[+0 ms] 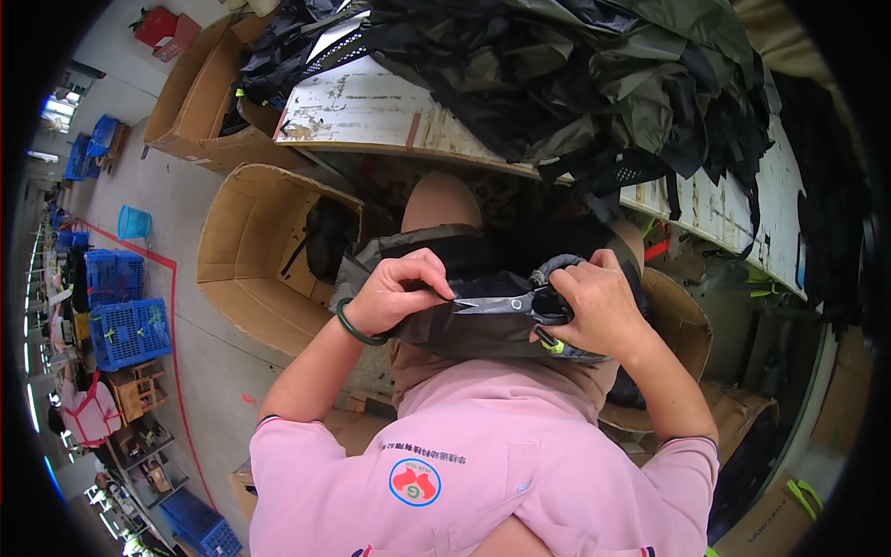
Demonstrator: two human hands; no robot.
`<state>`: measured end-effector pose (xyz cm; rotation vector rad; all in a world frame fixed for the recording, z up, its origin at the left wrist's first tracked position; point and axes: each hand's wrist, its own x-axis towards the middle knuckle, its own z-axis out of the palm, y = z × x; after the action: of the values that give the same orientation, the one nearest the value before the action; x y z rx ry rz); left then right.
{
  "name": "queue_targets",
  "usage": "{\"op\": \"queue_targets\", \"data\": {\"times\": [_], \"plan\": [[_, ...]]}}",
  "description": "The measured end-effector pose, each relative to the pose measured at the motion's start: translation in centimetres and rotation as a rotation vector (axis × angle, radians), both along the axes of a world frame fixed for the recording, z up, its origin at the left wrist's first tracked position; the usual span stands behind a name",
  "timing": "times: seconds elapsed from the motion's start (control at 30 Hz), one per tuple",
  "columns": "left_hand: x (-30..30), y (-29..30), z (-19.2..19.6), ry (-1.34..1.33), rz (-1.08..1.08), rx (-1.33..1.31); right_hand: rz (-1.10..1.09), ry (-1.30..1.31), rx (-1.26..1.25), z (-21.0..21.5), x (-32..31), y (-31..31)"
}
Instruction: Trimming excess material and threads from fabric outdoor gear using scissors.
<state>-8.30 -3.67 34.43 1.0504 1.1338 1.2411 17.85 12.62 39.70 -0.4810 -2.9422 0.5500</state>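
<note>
While the left hand pinches dark fabric, the right hand has its grip clamped around black-handled scissors pointing left.

A white table with scuffed, chipped paint curves across the top of the frame. In the upper left, a cardboard box stands beside it, and a red box lies near the edge of the frame. Another open cardboard carton sits left of centre, with dark material inside. Farther left, on the grey floor, are a light-blue bucket, blue plastic crates and a red line. At lower left, a person in a pink top is near a small wooden rack. Another blue crate lies below them.
</note>
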Motion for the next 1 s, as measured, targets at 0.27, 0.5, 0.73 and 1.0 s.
{"op": "queue_targets", "data": {"times": [0.27,0.5,0.73,1.0], "plan": [[0.2,-0.8,-0.6,-0.073,0.063,0.048,-0.024,0.060,-0.010,-0.4,0.8,-0.9],[0.0,-1.3,-0.9,-0.025,0.046,0.080,-0.027,0.058,0.020,-0.2,0.8,-0.8],[0.2,-1.2,-0.5,0.016,0.038,0.099,-0.040,0.062,0.021,0.0,1.0,-0.7],[1.1,-1.4,0.0,-0.049,0.170,0.013,-0.037,0.040,-0.029,-0.5,0.5,-1.6]]}}
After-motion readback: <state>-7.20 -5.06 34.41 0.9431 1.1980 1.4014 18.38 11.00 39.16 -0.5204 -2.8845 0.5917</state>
